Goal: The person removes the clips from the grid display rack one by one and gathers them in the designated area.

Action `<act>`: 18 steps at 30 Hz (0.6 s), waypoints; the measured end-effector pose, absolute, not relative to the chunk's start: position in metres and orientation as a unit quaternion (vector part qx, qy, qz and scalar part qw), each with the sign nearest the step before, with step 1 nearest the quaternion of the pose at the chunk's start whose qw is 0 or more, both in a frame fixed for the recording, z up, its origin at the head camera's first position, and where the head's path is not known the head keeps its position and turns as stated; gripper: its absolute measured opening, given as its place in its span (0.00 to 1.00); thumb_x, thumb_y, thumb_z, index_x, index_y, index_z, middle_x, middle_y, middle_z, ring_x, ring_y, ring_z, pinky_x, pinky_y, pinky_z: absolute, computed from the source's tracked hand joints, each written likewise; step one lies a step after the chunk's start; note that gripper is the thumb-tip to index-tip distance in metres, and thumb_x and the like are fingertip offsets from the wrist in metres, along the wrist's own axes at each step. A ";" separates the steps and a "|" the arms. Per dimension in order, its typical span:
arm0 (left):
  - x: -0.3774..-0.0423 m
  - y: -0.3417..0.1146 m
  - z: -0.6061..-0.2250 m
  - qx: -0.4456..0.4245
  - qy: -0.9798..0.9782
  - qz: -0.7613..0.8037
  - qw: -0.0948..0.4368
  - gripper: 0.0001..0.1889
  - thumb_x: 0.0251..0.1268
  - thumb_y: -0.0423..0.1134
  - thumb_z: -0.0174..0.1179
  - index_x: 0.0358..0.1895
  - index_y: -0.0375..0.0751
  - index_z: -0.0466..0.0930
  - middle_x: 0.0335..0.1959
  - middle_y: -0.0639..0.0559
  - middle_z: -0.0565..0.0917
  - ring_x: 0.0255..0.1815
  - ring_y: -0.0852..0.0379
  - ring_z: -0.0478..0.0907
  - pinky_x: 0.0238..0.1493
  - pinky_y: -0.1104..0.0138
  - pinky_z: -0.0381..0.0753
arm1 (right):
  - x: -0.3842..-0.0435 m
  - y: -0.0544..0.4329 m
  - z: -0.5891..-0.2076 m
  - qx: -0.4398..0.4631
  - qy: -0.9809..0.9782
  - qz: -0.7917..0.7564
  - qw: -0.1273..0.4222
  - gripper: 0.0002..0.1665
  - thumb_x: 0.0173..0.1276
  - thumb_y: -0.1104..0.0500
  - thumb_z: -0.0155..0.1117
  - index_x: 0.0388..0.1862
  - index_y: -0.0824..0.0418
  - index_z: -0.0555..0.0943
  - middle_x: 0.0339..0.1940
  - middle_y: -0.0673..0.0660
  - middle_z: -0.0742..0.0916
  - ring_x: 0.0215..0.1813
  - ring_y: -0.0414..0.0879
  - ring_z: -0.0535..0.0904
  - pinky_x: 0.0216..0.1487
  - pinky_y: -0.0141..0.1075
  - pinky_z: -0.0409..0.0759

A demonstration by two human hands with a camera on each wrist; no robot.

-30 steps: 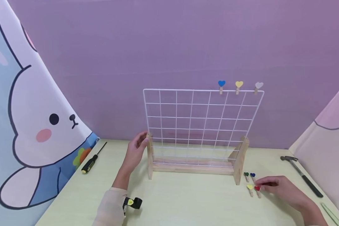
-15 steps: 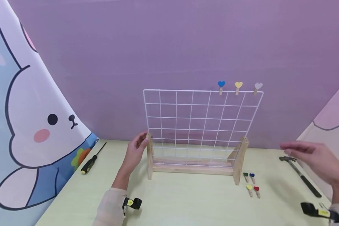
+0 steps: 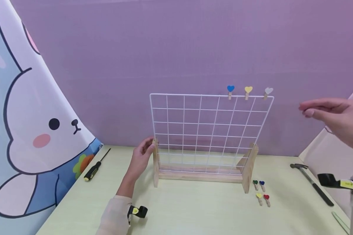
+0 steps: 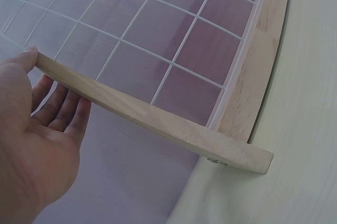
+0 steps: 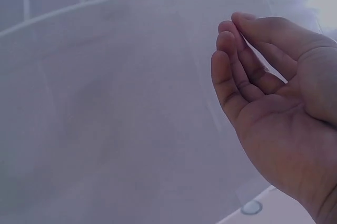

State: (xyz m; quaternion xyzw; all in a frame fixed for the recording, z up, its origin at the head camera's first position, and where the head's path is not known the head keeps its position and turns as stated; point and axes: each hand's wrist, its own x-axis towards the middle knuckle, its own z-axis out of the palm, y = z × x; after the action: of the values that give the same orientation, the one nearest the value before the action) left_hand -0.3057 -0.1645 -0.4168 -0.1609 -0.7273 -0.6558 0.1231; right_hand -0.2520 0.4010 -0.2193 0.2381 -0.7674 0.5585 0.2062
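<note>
A white wire grid rack [image 3: 206, 134] stands upright in a wooden base [image 3: 200, 175]. My left hand [image 3: 142, 155] grips the base's left side support [image 4: 158, 121], its thumb at the top end and its fingers behind. Heart clothespins in blue [image 3: 230, 89], yellow [image 3: 248, 89] and white [image 3: 268, 91] sit on the rack's top wire, toward the right. My right hand [image 3: 338, 116] is raised in the air, right of the rack. Its fingers are slightly bent, thumb near the fingertips, and nothing shows between them in the right wrist view.
On the table right of the base lie several more heart clothespins, green [image 3: 255, 184], dark blue [image 3: 262, 185], light yellow [image 3: 259, 199] and red [image 3: 266, 200]. A hammer [image 3: 313, 184] and a pale green tool [image 3: 340, 223] lie farther right, a screwdriver [image 3: 96, 165] at left.
My right hand has left the loose clothespins, moving right and then up to beside the rack's top. The clothespins stay on the table. My left hand keeps its grip on the side support.
</note>
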 end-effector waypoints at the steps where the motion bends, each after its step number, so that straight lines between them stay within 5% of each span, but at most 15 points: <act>1: -0.306 -0.165 -0.417 -0.160 -0.727 -0.656 0.122 0.23 0.80 0.42 0.56 0.71 0.36 0.72 0.65 0.35 0.81 0.57 0.67 0.80 0.62 0.79 0.78 | -0.253 0.399 -0.215 0.246 -0.755 0.572 0.205 0.16 0.68 0.81 0.60 0.50 0.71 0.86 0.42 0.47 0.94 0.43 0.33 0.89 0.49 0.16 0.81; 7: -0.305 -0.165 -0.417 -0.152 -0.728 -0.657 0.122 0.23 0.80 0.42 0.56 0.71 0.37 0.71 0.65 0.36 0.81 0.57 0.67 0.79 0.62 0.79 0.78 | -0.260 0.386 -0.195 0.272 -0.699 0.637 0.181 0.15 0.67 0.82 0.59 0.49 0.75 0.85 0.42 0.53 0.94 0.43 0.39 0.90 0.51 0.20 0.83; 18: -0.307 -0.164 -0.418 -0.150 -0.729 -0.657 0.121 0.22 0.80 0.41 0.56 0.71 0.36 0.72 0.65 0.36 0.81 0.57 0.67 0.80 0.62 0.79 0.78 | -0.270 0.364 -0.151 0.210 -0.780 0.560 0.184 0.15 0.68 0.74 0.66 0.52 0.69 0.87 0.43 0.47 0.94 0.42 0.36 0.89 0.53 0.16 0.78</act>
State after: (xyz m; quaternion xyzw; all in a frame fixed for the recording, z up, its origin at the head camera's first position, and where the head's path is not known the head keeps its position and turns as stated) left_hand -0.3069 -0.1641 -0.4182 -0.1501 -0.7288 -0.6571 0.1207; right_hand -0.2697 0.3644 -0.1508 0.2099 -0.7804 0.5596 0.1839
